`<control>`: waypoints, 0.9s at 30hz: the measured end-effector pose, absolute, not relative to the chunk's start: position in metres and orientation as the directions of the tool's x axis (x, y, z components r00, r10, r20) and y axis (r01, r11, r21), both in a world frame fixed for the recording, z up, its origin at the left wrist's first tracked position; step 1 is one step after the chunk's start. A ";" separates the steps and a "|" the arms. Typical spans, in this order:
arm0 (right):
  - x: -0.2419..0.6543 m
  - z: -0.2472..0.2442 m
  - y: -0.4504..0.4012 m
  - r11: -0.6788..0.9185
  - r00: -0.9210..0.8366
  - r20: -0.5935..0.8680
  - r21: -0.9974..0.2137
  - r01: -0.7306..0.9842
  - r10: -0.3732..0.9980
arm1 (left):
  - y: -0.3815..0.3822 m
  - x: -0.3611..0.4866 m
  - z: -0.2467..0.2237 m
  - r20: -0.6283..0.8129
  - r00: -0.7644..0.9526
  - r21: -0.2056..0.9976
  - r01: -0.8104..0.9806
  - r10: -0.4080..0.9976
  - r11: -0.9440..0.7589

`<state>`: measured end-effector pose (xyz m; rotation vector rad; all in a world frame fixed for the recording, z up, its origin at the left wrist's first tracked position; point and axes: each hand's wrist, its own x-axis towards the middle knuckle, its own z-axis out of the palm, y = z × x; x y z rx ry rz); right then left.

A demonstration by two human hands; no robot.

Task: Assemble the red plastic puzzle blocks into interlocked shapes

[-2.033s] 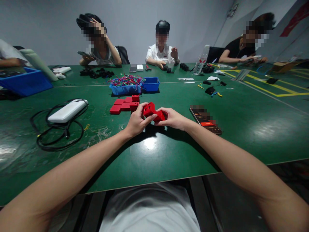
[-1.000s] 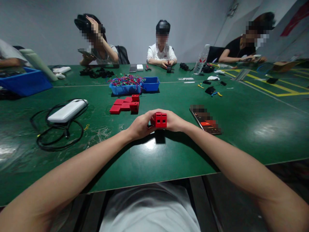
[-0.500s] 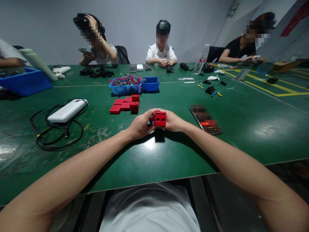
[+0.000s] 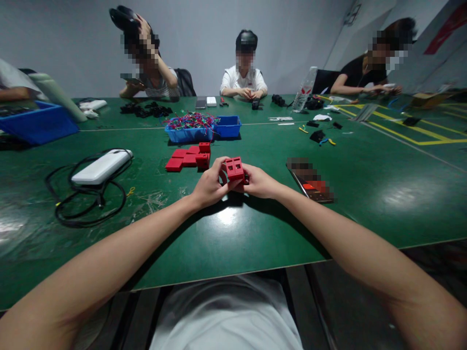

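Between my two hands, above the green table, is a red block-shaped plastic part (image 4: 234, 168) with two small square holes in the face turned towards me. My left hand (image 4: 212, 183) is closed on its left side, thumb along the lower edge. From the right, my right hand (image 4: 260, 182) grips it too, with its fingers partly hidden behind the part. Just beyond my left hand several similar red blocks (image 4: 184, 159) lie grouped on the table, two of them standing taller.
A white power bank (image 4: 102, 167) with a coiled black cable (image 4: 78, 222) lies at left, a phone (image 4: 310, 180) at right. Farther back are a blue bin of coloured wires (image 4: 191, 132), another blue bin (image 4: 228, 127) and a plastic bottle (image 4: 305, 90). Several people sit across the table.
The red part has tilted and shifted slightly left and up, so its holed face now slants upward. My left thumb has moved under it. Across the table, one person's headset is raised higher.
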<state>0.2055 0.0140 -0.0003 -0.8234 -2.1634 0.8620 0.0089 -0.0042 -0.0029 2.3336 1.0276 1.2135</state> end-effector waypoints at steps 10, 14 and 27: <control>0.205 0.006 0.012 0.634 -0.596 0.337 -0.662 0.401 0.729 | -0.002 0.012 0.001 0.561 0.197 0.681 0.443 0.804 -0.583; 0.205 0.007 0.011 0.639 -0.590 0.339 -0.641 0.425 0.732 | -0.001 0.012 0.002 0.533 0.116 0.733 0.432 0.838 -0.525; 0.202 0.003 0.010 0.341 -0.489 0.191 -0.910 0.237 0.851 | -0.001 0.010 0.000 0.563 0.176 0.670 0.475 0.808 -0.570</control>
